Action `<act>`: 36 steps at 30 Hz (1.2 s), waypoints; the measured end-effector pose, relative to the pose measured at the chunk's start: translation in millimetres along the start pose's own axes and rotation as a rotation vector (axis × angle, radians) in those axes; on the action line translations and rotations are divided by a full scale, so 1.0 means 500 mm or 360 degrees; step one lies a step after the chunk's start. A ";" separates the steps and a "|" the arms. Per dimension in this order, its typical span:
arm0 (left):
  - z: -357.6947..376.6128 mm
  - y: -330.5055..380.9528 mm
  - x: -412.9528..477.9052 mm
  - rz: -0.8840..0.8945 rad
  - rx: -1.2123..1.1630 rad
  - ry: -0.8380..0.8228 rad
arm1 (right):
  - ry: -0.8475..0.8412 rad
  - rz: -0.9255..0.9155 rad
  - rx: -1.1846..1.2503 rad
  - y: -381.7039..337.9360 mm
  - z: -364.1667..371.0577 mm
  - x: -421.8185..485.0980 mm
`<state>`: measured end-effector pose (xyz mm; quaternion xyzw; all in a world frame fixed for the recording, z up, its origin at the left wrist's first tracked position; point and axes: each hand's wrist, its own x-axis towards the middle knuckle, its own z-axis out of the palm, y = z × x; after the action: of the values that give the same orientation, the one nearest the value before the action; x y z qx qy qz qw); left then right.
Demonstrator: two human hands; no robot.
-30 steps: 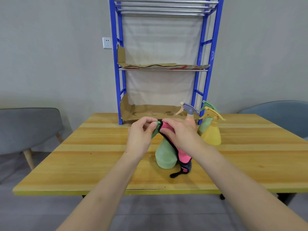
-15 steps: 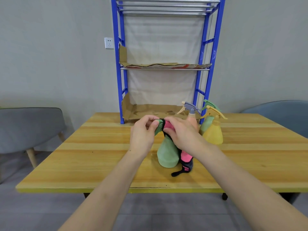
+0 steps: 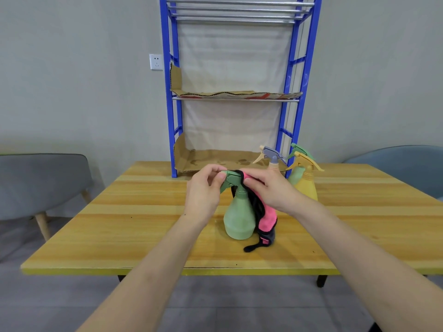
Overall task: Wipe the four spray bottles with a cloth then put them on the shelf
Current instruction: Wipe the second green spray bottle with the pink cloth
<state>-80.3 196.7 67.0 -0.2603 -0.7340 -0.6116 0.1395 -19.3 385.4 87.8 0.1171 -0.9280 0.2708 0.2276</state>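
A pale green spray bottle (image 3: 239,219) stands upright on the wooden table (image 3: 134,226). My left hand (image 3: 205,190) pinches the nozzle end of its green spray head. My right hand (image 3: 271,190) holds a pink cloth with black edging (image 3: 266,221) against the back of the spray head; the cloth hangs down the bottle's right side to the table. Behind my right hand stand three more bottles: one with a purple-grey head (image 3: 271,155), a yellow one (image 3: 306,185) and a green one (image 3: 298,149), partly hidden. The blue shelf (image 3: 167,92) rises at the table's far edge.
Cardboard sheets (image 3: 215,160) line the shelf's lower and middle levels; the top level is bare metal bars. A grey chair (image 3: 40,183) stands at the left and a blue-grey chair (image 3: 402,166) at the right. A wall socket (image 3: 155,61) is left of the shelf.
My right hand with the cloth has slid back along the spray head, so more of the green head shows. The left hand still pinches the nozzle.
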 end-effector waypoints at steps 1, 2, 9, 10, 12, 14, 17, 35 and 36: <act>0.000 -0.001 0.000 -0.0002 -0.0004 -0.0003 | -0.0033 0.0013 0.0007 0.001 -0.003 -0.001; 0.000 -0.001 0.000 -0.0004 -0.0002 -0.0004 | -0.0055 0.0022 -0.0016 0.001 -0.008 -0.002; 0.008 -0.004 0.000 -0.0010 -0.0011 0.0016 | -0.0028 0.0118 -0.0125 0.008 -0.007 -0.001; 0.009 -0.004 0.000 -0.0011 -0.0006 0.0020 | 0.0007 0.0134 -0.0151 0.006 -0.002 0.001; 0.011 -0.003 -0.002 -0.0011 0.0016 0.0028 | 0.0108 0.0151 -0.0273 0.003 0.011 0.004; 0.012 -0.003 -0.003 -0.0007 0.0029 0.0045 | 0.0215 0.0128 -0.0416 -0.011 0.023 0.005; 0.010 -0.003 -0.004 -0.0007 0.0019 0.0061 | 0.0290 0.0088 -0.0504 -0.035 0.041 0.000; 0.016 -0.013 -0.012 0.0026 0.0006 0.0120 | 0.0227 0.0311 -0.0377 -0.051 0.067 -0.003; 0.016 -0.012 -0.013 0.0023 0.0009 0.0111 | 0.0231 0.0312 -0.0327 -0.049 0.071 -0.006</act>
<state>-77.1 202.4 56.9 -0.2438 -0.7285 -0.6172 0.1702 -21.1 345.4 70.6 -0.0177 -0.9389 0.2032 0.2773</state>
